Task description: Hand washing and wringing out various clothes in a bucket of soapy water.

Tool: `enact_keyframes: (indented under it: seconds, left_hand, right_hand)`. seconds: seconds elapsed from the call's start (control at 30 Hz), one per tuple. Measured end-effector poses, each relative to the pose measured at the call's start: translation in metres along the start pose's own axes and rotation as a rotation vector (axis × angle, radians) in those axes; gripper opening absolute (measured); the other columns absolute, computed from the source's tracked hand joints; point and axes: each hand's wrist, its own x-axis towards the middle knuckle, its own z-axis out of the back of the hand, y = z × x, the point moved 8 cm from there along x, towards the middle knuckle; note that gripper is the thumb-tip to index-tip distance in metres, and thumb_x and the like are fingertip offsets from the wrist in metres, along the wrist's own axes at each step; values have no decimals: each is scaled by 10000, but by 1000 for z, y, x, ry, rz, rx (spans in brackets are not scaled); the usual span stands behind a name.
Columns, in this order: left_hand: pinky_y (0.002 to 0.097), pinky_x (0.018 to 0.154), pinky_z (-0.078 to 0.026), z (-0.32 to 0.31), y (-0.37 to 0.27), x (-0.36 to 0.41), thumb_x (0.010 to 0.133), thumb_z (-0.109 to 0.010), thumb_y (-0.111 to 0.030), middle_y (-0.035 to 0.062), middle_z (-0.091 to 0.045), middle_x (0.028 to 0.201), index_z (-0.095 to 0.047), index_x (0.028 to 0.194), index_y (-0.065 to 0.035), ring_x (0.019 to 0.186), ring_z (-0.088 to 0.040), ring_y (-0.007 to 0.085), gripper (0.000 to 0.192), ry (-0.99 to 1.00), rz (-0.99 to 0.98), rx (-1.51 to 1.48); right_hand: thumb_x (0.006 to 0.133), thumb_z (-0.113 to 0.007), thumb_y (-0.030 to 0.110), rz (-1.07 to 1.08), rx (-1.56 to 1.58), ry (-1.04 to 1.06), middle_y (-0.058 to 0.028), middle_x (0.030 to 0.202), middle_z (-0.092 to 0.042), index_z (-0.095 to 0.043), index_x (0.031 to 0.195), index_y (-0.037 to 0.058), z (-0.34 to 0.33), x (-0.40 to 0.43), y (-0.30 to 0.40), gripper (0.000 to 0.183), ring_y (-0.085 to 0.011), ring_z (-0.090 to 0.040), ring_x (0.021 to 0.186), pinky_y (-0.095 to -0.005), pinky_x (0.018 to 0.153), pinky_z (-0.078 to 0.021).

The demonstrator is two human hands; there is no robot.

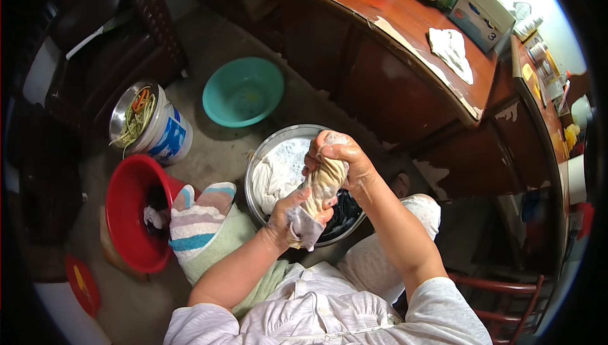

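Both hands grip a wet, twisted beige cloth (327, 178) above a round metal basin (249, 184). My left hand (293, 209) is closed round its lower end, where a pale, soapy flap hangs below the fingers. Around the upper end, my right hand (343, 152) is shut, with suds on the fingers. White fabric (270, 178) lies in the basin's left side, beside foamy water (292, 150). Dark wet fabric (343, 216) fills the lower right of the basin, partly hidden by my hands and the cloth.
A teal plastic basin (243, 93) stands on the floor beyond. At left are a white bucket (178, 138) topped by a metal bowl (116, 124) of vegetable scraps, and a tipped red tub (123, 212). Striped towels (199, 219) cover my left knee. A worn wooden cabinet (389, 88) borders the right.
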Motion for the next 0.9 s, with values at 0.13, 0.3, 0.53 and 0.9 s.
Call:
enact_keyframes:
  seconds: [0.13, 0.3, 0.53, 0.9]
  left_hand:
    - [222, 493, -443, 22, -8, 5, 779, -599, -159, 68, -542, 717, -484, 1010, 20, 559, -517, 104, 314, -168, 21, 362]
    - [247, 571, -445, 49, -15, 16, 705, -612, -4, 49, -563, 752, -560, 855, 8, 613, -540, 117, 159, -404, -125, 778]
    - [365, 638, -460, 78, -32, 25, 694, -612, -110, 205, -618, 791, -541, 871, 32, 753, -626, 304, 238, -589, -358, 1358]
    - [446, 730, -453, 116, -34, 17, 719, -567, -99, 276, -589, 838, -470, 962, 47, 844, -569, 428, 300, -807, -381, 1610]
  right_hand:
    - [682, -642, 123, -72, -155, -294, -83, 672, -524, -529, 715, 45, 15, -3, -3, 141, -212, -551, 634, -402, 616, -501]
    - [682, -641, 85, -23, -450, -529, -58, 635, -535, -527, 701, 26, 44, -5, -12, 129, -164, -534, 550, -307, 530, -464]
    - [705, -589, 84, 137, -678, -739, -9, 573, -486, -506, 620, 25, 78, -1, -30, 133, -104, -440, 514, -265, 480, -370]
    - [751, -554, 96, 188, -803, -920, -23, 563, -489, -499, 617, 20, 113, -2, -58, 164, -113, -457, 498, -266, 463, -373]
